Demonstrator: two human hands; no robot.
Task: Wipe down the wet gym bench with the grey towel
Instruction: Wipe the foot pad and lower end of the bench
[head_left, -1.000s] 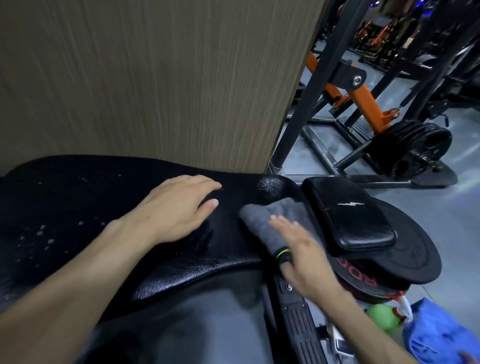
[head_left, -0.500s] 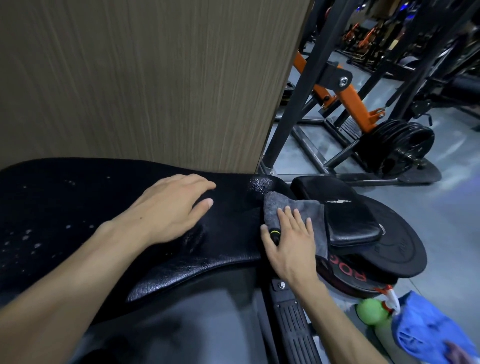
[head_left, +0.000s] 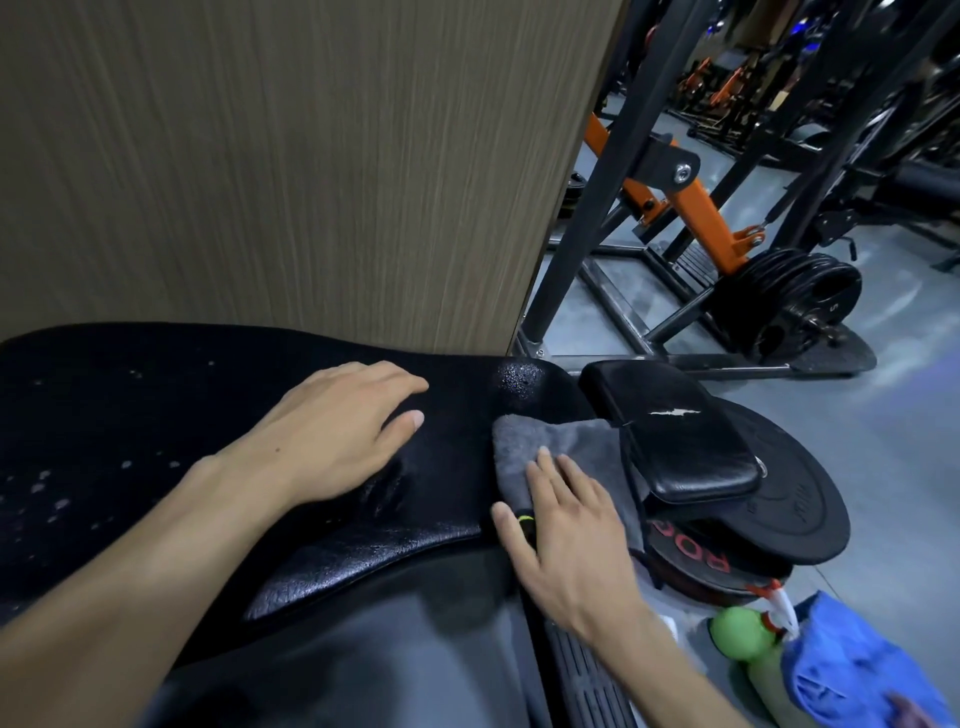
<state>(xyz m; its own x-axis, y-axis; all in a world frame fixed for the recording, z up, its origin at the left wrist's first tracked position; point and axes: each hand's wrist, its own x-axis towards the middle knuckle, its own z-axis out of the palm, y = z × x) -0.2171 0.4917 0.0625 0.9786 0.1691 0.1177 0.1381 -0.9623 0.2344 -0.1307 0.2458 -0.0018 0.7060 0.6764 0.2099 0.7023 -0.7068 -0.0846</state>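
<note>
While flat on bench (head_left: 156, 415), right hand (head_left: 566, 540) presses grey towel (head_left: 561, 447), fingers spread

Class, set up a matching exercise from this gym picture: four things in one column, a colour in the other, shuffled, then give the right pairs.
Things:
1. towel under the right hand
2. spray bottle on the floor
3. cloth at bottom right
4. machine arm behind the bench

Colours:
A. orange
B. blue
C. grey
D. green

Pairs: 1-C, 2-D, 3-B, 4-A
</note>
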